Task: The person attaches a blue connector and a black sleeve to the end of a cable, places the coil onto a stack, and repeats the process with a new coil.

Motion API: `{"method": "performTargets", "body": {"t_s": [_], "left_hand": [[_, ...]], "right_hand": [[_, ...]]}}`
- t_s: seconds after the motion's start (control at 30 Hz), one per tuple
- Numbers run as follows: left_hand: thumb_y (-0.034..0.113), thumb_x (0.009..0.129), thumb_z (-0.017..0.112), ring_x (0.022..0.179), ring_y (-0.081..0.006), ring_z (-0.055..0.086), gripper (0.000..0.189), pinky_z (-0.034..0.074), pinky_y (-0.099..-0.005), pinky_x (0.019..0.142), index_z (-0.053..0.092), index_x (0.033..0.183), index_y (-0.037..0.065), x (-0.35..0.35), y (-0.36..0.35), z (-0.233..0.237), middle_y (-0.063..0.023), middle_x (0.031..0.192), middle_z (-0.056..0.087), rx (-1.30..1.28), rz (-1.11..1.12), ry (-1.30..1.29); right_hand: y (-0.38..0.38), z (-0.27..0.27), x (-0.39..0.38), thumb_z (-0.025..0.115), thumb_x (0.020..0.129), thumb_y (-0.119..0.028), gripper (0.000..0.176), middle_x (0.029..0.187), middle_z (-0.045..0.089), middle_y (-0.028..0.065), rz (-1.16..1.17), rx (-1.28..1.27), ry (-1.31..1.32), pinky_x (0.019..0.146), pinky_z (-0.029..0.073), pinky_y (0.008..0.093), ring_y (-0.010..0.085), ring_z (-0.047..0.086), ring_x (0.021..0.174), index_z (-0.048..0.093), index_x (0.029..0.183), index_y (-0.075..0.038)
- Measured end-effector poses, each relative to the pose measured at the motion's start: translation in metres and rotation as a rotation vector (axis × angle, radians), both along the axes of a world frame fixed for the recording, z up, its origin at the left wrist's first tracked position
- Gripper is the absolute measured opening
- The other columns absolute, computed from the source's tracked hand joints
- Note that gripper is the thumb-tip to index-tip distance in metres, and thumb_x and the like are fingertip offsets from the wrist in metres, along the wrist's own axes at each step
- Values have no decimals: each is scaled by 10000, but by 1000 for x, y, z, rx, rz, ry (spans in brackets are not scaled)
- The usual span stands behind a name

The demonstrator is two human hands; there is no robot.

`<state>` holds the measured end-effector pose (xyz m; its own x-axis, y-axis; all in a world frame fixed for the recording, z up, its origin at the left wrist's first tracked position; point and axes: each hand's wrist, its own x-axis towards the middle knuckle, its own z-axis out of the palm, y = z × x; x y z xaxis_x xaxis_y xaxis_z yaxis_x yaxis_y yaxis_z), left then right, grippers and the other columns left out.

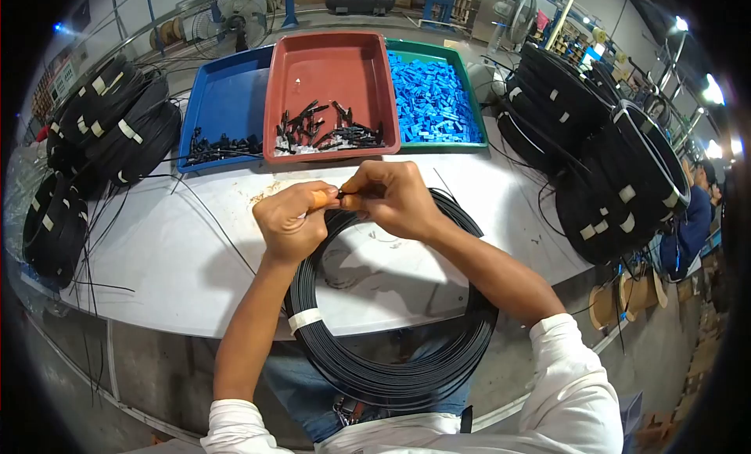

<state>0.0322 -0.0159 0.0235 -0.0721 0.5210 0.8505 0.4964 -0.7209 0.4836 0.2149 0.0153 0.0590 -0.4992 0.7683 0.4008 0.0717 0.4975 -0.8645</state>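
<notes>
My left hand and my right hand meet above the far side of a coil of black cable. Both are closed, fingertips pinched together on a small black piece, mostly hidden by the fingers; I cannot tell its exact kind. Orange tape or a finger cover wraps a finger of my left hand. The coil lies partly on the white table and reaches over its front edge toward my lap, with a white tape band around its left side.
Behind my hands stand a blue tray with small black parts, a red tray with black and clear pieces, and a green tray of blue parts. Stacked black cable coils flank the white table left and right. A person is at far right.
</notes>
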Motion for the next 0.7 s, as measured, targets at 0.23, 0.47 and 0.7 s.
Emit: {"method": "performTargets", "body": {"t_s": [0.23, 0.47, 0.7], "left_hand": [[-167, 771, 637, 674, -188, 719, 176, 591, -269, 589, 735, 844, -41, 3, 1, 5, -142, 791, 738, -469, -252, -383], [-192, 778, 613, 705, -168, 719, 186, 610, -280, 613, 720, 861, -65, 4, 1, 7, -129, 772, 723, -489, -333, -453], [-205, 732, 632, 722, -160, 721, 201, 610, -288, 641, 726, 810, -46, 10, 0, 5, -144, 831, 749, 44, -5, -113]], "right_hand": [[1, 4, 2, 706, 741, 47, 128, 713, 673, 99, -131, 877, -102, 589, 545, 345, 257, 681, 647, 670, 837, -29], [7, 13, 10, 696, 694, 80, 193, 745, 674, 83, -80, 956, -157, 597, 542, 356, 255, 680, 697, 656, 851, -26], [-3, 12, 3, 693, 738, 98, 169, 826, 724, 123, -129, 338, -133, 609, 565, 353, 280, 717, 741, 682, 883, 12]]}}
